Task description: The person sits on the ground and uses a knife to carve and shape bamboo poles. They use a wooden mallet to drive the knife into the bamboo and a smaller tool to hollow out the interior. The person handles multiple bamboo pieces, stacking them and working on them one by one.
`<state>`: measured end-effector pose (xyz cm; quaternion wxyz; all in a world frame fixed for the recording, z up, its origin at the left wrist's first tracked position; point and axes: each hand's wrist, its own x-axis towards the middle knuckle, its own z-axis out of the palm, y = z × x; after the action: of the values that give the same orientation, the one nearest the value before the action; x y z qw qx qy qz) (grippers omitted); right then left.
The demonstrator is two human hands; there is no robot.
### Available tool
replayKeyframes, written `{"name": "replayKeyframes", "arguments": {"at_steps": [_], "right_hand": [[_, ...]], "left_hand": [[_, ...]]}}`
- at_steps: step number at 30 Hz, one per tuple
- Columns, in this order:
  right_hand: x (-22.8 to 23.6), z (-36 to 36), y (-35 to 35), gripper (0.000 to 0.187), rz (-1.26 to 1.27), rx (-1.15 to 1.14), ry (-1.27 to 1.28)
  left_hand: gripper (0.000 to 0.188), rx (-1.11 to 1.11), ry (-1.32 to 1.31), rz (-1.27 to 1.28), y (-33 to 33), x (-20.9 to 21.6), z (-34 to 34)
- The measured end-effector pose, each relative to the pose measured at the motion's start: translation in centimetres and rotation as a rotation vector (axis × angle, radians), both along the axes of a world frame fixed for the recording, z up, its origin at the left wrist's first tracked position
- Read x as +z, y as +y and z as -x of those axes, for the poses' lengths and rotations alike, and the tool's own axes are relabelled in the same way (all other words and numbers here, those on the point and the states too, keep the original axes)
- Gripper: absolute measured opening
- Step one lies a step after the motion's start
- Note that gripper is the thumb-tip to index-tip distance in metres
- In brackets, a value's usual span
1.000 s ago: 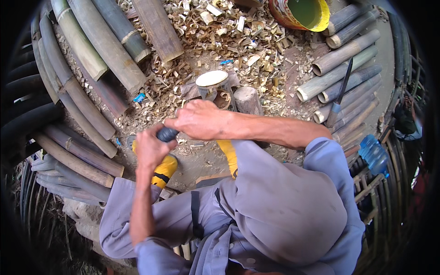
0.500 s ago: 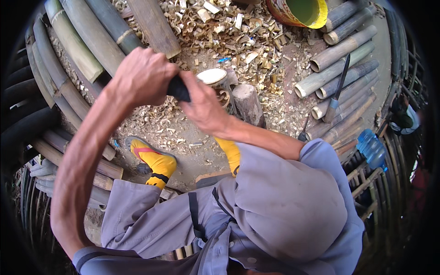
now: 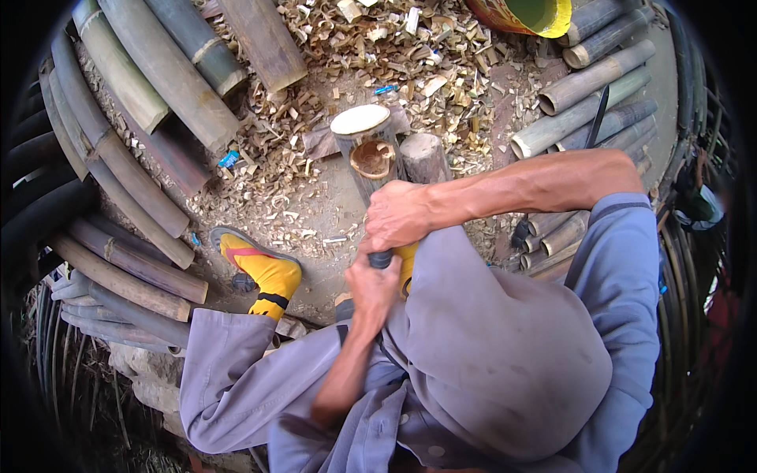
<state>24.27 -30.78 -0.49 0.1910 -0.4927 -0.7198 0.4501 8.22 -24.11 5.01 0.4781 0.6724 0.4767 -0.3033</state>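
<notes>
My right hand (image 3: 400, 214) is closed round a dark, rounded bar (image 3: 380, 258) just above my knee. Below it, my left hand (image 3: 372, 285) grips the same bar, with a short length showing between my fists. Most of the bar is hidden, so I cannot tell its kind. Just beyond my right hand stands an upright post with a pale, flat top (image 3: 360, 119). A round, hollow brown opening (image 3: 373, 159) faces me on its near side; whether it belongs to the post or a separate tube is unclear. A shorter wooden stump (image 3: 424, 156) stands to its right.
Bamboo poles (image 3: 169, 71) lie at the left, and cut bamboo lengths (image 3: 599, 76) at the right with a dark blade (image 3: 599, 117) across them. Wood chips (image 3: 315, 47) cover the ground ahead. A yellow-rimmed bucket (image 3: 561, 20) holds greenish liquid at the far right.
Both hands have swung from the upper left down toward my lap, still gripping the dark bar. My left hand is now below the right, and the post's top and hollow opening are uncovered.
</notes>
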Motion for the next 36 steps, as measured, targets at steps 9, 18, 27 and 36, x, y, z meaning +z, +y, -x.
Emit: {"name": "replayKeyframes", "arguments": {"at_steps": [9,18,27,36], "right_hand": [[1.0,-0.1,5.2,0.016,0.075,-0.382,-0.133],[1.2,-0.9,4.9,0.032,-0.116,-1.412,0.000],[0.7,-0.5,3.3,0.027,0.024,-1.206,-0.105],[7.4,2.5,-3.8,0.071,0.156,-1.542,0.923]], "left_hand": [[0.028,-0.434,-0.221,-0.283,10.3,-1.7,-2.5],[0.022,-1.505,-0.368,-0.377,16.2,1.1,-20.5],[0.021,-1.484,-0.278,-0.087,16.5,-0.7,-18.2],[0.065,-0.586,-0.698,0.063,6.2,3.2,-7.5]]}}
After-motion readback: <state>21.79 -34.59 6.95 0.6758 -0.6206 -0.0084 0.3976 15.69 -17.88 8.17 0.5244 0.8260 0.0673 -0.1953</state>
